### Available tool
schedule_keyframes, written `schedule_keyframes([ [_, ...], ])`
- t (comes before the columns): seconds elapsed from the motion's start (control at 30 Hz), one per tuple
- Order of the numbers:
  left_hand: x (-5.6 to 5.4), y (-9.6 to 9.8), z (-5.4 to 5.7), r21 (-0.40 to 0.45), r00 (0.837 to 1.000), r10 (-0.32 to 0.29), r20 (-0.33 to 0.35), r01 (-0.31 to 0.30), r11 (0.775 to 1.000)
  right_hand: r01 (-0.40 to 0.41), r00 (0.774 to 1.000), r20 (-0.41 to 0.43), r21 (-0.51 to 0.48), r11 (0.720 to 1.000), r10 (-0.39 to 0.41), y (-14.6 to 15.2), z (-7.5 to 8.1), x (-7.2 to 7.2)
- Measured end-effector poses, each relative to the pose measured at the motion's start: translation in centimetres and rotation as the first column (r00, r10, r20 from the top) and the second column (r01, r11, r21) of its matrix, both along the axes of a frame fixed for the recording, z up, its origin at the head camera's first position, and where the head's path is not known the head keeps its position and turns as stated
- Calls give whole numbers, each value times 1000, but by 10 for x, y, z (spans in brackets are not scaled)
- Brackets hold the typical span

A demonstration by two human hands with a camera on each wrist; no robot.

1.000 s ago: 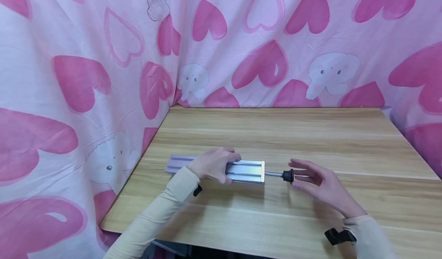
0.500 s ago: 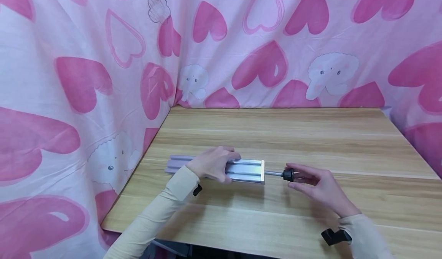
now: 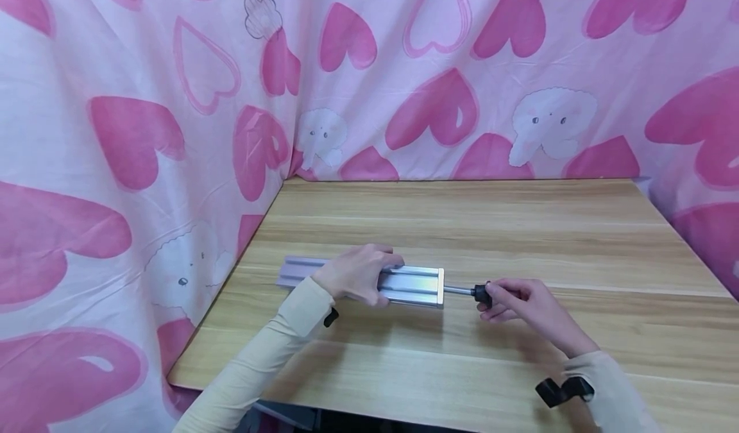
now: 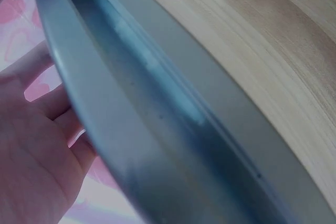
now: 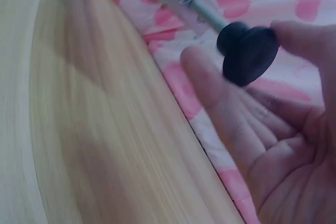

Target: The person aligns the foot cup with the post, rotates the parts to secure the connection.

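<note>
My left hand point(image 3: 359, 275) grips a silver aluminium profile point(image 3: 412, 285) from above, thumb on the near side and fingers over the far side. In the left wrist view the grooved profile point(image 4: 157, 103) runs diagonally past the fingers. From its right end a threaded rod point(image 3: 458, 290) sticks out, ending in a black levelling foot point(image 3: 481, 294). My right hand point(image 3: 534, 308) holds the foot by its rim between thumb and fingers. The right wrist view shows the thumb at the edge of the foot's round disc point(image 5: 252, 56), with a finger point(image 5: 210, 80) on its other side.
A wood-grain table point(image 3: 462, 221) lies under both hands, with the profile's shadow on it. Pink heart-patterned cloth point(image 3: 427, 106) hangs along the back and both sides. Each wrist bears a black strap mount; the right one point(image 3: 562, 391) hangs just above the table.
My right hand has closed in from the right, and its fingers have curled from spread around the foot to pinching it. The left hand and profile have stayed nearly still.
</note>
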State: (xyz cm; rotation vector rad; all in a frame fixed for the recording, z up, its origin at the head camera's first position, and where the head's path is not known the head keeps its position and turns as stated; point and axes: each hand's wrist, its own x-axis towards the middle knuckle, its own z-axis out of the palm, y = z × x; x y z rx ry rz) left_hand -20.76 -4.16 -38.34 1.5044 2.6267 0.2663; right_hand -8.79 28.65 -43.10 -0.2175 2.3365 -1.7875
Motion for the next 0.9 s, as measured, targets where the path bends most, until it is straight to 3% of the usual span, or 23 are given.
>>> schedule_keyframes([
  [0.23,1,0,-1,-3,1000,9,-10,-9,1000,14,981,193,-101,995,6,-1,2,-5],
  [0.37,1,0,-2,-9,999,4,-36,-5,1000,-12,975,218,-122,992,38,-1,3,-6],
  [0.43,1,0,-2,-8,999,1,-47,-1,1000,-25,980,192,-94,995,43,0,4,-5],
  [0.5,1,-1,-3,-3,999,-3,-51,3,1000,-12,997,81,6,1000,11,1,3,-1],
  [0.57,0,-1,-4,4,999,-5,-46,5,1000,41,994,-100,80,996,-33,2,1,4],
  [0.63,-1,-2,-5,10,999,-9,-39,10,1000,122,945,-319,142,982,-71,2,-1,10],
  [0.7,-2,-2,-5,17,999,-13,-31,13,1000,154,863,-503,153,976,-58,1,-3,13],
  [0.73,-2,-3,-5,17,1000,-11,-26,12,1000,146,830,-557,147,978,-40,0,-3,14],
  [0.8,-3,-3,-6,18,1000,-9,-21,9,1000,118,789,-614,152,981,0,-2,-4,13],
  [0.87,-3,-4,-6,15,1000,-3,-20,3,1000,92,789,-614,154,984,22,-4,-7,11],
  [0.9,-3,-4,-7,14,1000,-1,-21,2,1000,84,800,-599,144,986,20,-5,-8,11],
])
